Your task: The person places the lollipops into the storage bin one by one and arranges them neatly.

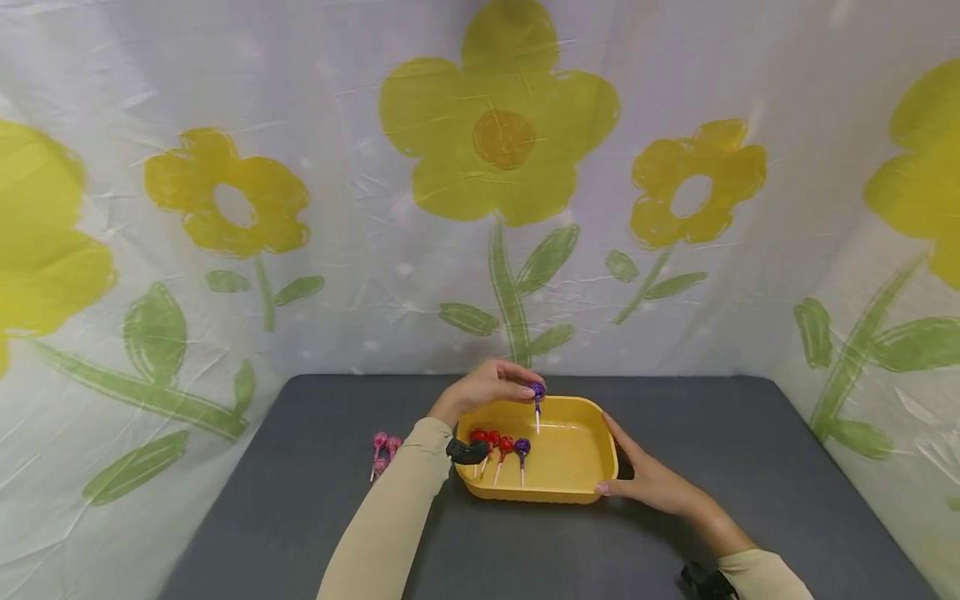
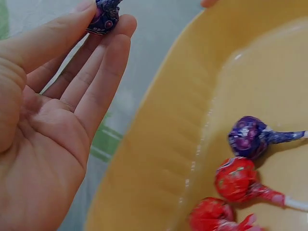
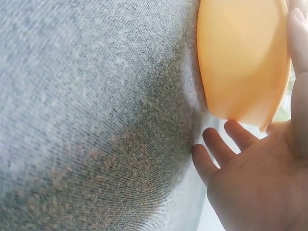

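Grey table (image 1: 487, 546): sleeve (image 1: 386, 508) overlaps pink lollipops (image 1: 380, 440), left hand (image 1: 483, 390) pinches purple lollipop (image 1: 538, 390), right hand (image 1: 656, 482) grips tray (image 1: 568, 467)

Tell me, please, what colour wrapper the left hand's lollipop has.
The wrapper is dark purple; the left wrist view shows it best.

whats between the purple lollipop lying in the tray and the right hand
In the head view, only bare floor of the yellow tray and its right wall separate the purple lollipop from the right hand.

Pale beige sleeves (image 1: 393, 512), black band (image 1: 467, 452) at left wrist, black piece (image 1: 705, 582) by right cuff, bare fingers (image 2: 103, 82)
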`<state>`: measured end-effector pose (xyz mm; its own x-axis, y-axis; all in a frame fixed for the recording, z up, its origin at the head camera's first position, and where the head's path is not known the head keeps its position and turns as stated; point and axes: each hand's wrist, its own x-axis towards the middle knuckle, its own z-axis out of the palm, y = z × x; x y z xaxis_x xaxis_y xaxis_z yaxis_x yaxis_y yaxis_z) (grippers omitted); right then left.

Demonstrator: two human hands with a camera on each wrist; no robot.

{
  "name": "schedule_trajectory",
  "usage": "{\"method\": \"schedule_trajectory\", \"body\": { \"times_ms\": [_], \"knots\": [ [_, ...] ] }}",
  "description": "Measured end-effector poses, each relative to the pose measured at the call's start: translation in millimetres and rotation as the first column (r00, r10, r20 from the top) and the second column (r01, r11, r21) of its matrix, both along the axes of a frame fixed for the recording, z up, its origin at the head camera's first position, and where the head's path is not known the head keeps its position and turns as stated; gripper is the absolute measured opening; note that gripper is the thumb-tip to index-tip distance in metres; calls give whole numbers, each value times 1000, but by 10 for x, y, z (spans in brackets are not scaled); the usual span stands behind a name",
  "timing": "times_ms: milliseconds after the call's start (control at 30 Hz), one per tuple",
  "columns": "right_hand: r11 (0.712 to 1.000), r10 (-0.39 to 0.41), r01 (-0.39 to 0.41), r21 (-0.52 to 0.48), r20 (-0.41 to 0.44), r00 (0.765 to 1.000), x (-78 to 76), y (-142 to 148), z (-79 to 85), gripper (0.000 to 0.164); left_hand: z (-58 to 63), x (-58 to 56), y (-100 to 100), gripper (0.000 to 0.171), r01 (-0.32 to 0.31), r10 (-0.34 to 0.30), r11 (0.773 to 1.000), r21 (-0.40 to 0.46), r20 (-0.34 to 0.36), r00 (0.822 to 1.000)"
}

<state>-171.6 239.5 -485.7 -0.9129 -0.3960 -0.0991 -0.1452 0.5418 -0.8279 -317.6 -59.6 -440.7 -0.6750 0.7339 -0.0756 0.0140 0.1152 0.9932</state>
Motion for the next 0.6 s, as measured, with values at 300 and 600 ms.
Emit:
{"method": "schedule_trajectory", "body": {
  "times_ms": [300, 600],
  "knots": [
    [1000, -1, 1, 9, -29, 1000, -14, 9, -40, 110, -177, 47, 109, 31, -7, 8, 998, -56, 26, 1000],
    [1000, -6, 6, 10, -14, 1000, -14, 25, -53, 110, -307, 57, 153, 30, -7, 9, 996, -92, 22, 1000]
  ]
}}
